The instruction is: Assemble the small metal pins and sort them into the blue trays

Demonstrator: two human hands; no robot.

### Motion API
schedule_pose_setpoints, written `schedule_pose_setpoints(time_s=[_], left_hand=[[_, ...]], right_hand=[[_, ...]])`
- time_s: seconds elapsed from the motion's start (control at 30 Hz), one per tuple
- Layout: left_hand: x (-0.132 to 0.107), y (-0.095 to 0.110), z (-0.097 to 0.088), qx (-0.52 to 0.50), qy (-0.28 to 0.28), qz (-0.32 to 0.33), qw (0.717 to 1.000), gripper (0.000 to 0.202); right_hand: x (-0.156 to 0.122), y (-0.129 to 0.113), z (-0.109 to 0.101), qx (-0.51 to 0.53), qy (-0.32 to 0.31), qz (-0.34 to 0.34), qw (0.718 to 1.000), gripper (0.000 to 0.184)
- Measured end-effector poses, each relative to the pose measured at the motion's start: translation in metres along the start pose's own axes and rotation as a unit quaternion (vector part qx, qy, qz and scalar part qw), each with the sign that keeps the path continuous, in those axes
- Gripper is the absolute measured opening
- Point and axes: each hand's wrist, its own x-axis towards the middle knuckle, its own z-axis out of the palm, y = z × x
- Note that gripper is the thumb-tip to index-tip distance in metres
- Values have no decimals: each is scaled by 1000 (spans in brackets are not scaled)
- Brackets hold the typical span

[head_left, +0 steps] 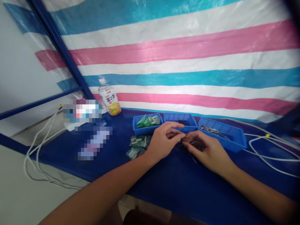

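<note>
Two bare hands (163, 140) (207, 150), three blue trays (150, 130) (190, 128) (234, 137), one bottle (109, 99), small parts (213, 131) (too jumbled to count)

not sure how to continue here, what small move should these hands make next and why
Perhaps bring both hands' fingertips together on a single piece: the left hand and right hand already meet over small dark pieces in front of the middle blue bin. Whether anything is pinched between them is too small to tell.

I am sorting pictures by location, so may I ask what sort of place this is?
Probably a makeshift work corner: a striped sheet hangs behind a blue table, which holds blue trays of small parts.
</note>
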Motion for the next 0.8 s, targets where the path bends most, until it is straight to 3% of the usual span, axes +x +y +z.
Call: schedule_pose_setpoints(time_s=[0.27,0.43,0.67,0.8], left_hand=[[0,1,1,0,-18,-29,999,27],[-1,1,3,13,-18,-14,1000,31],[-1,1,-2,109,-37,-21,993,27],[-1,-1,-4,103,-52,-32,993,20]], right_hand=[[2,9,5,77,28,26,996,27],[4,13,4,142,21,17,990,33],[5,9,-2,84,42,31,995,27],[5,7,-2,69,48,32,996,27]])
